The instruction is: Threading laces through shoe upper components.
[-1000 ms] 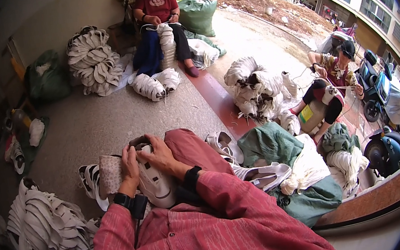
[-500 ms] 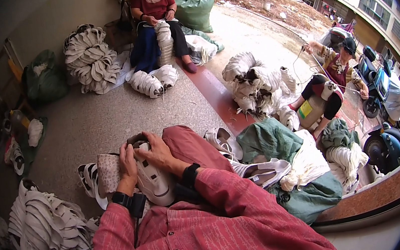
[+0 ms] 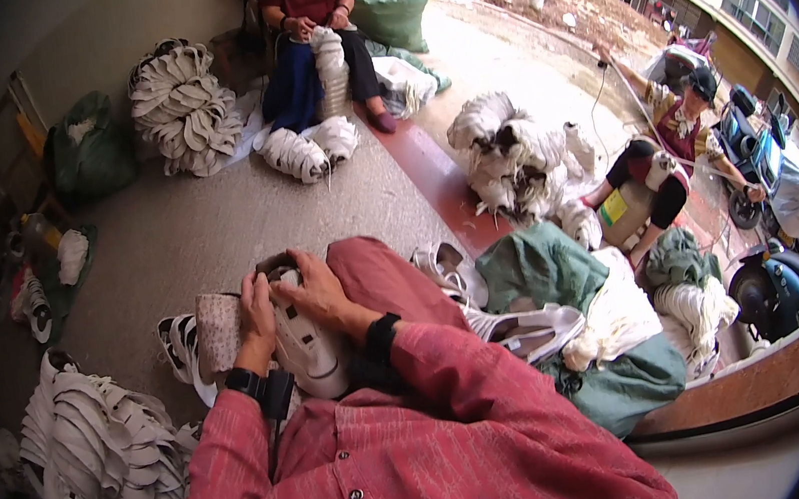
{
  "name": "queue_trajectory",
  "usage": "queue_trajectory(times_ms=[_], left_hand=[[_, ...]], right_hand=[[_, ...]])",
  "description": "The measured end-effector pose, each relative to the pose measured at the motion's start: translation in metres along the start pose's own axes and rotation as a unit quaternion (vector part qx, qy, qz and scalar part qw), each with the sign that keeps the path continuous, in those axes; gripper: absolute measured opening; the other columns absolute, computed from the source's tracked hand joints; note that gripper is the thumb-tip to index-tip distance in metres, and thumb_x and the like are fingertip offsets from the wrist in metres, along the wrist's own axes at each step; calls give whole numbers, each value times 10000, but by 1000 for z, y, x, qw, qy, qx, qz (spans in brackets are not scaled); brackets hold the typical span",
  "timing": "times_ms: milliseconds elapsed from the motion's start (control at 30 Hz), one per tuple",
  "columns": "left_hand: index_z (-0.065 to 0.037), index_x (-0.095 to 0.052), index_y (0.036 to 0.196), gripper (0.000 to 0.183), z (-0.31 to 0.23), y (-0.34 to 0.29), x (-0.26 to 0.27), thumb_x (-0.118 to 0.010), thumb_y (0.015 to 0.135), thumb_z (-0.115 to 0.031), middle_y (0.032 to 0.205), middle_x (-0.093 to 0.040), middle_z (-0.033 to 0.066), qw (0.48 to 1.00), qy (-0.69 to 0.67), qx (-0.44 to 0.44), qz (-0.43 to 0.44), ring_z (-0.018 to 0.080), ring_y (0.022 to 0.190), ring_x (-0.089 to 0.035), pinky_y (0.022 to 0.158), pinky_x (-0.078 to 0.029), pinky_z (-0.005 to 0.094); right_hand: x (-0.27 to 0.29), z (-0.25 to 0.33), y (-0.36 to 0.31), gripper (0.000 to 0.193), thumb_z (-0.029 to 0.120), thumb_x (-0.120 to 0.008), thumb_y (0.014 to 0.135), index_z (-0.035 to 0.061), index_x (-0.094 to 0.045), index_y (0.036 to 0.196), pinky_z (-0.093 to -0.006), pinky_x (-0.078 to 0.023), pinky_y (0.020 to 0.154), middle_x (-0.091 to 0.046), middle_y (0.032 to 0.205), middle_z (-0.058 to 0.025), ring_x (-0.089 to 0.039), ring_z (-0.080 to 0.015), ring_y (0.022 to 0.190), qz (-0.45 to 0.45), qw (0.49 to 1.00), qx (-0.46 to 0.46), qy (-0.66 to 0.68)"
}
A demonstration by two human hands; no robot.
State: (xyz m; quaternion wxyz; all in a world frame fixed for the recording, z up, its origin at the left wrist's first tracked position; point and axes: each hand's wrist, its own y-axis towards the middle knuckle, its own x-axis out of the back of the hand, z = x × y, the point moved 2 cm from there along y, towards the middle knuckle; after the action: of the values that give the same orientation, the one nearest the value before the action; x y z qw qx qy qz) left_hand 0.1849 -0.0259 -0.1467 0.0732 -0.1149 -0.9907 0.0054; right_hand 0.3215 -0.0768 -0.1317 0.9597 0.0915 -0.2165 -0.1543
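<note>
Between my two hands lies a white shoe upper [image 3: 313, 355] with small dark square slots, its rounded toe toward my body. My left hand [image 3: 256, 314] presses along its left side near the opening. My right hand [image 3: 317, 296] wraps over the opened end from the right, fingers bent around the rim. Just left of my left hand stands a pale, patterned roll [image 3: 220, 332], with a strappy white upper [image 3: 185, 354] beside it. White uppers [image 3: 527, 334] and a bundle of white laces [image 3: 618, 314] lie to my right on green sacks [image 3: 630, 389].
A tall stack of white uppers [image 3: 104, 455] stands at lower left, another [image 3: 186, 106] by the far wall. One seated person [image 3: 312, 4] handles uppers ahead; a second [image 3: 681, 127] pulls a cord at right, near scooters [image 3: 778, 290]. More bundled uppers [image 3: 518, 153] sit between us.
My fingers have shifted slightly around the shoe upper's opening, which both hands still hold. The person at right has lowered the near arm, and the seated person's hands have moved a little.
</note>
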Motion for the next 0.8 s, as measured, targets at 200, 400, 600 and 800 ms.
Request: queue_trajectory(times_ms=[200, 400, 600, 800], left_hand=[[7, -440, 1309, 517, 10, 12, 5, -382, 976, -384, 1248, -515, 190, 999, 19, -43, 6, 283, 1144, -491, 991, -372, 340], [24, -413, 1342, 547, 3, 6, 1, -371, 978, -382, 1315, -482, 210, 998, 48, -46, 13, 305, 1221, -456, 1030, -346, 343], [28, -408, 1345, 553, 29, 25, 13, -379, 977, -384, 1330, -466, 204, 998, 28, -46, 14, 293, 1228, -444, 1036, -340, 347], [38, -427, 1323, 493, 32, 27, 29, -413, 971, -308, 1275, -496, 181, 998, -9, -59, 0, 262, 1170, -475, 1014, -361, 334]], right_hand=[[-1, 3, 7, 652, 352, -641, 765, -40, -479, 1259, -408, -405, 967, -536, 1171, -256, -507, -388, 1116, 13, 1000, -6, -7], [-2, -5, 3, 657, 359, -637, 763, -34, -472, 1263, -407, -386, 982, -519, 1182, -243, -489, -379, 1126, -20, 1000, 3, -6], [-3, -1, 4, 689, 379, -634, 760, -31, -453, 1282, -413, -381, 985, -519, 1179, -237, -486, -374, 1127, -18, 1000, 0, -5], [-15, 4, 11, 552, 357, -629, 746, 6, -550, 1165, -416, -417, 938, -570, 1109, -227, -528, -370, 1067, 6, 999, 47, 8]])
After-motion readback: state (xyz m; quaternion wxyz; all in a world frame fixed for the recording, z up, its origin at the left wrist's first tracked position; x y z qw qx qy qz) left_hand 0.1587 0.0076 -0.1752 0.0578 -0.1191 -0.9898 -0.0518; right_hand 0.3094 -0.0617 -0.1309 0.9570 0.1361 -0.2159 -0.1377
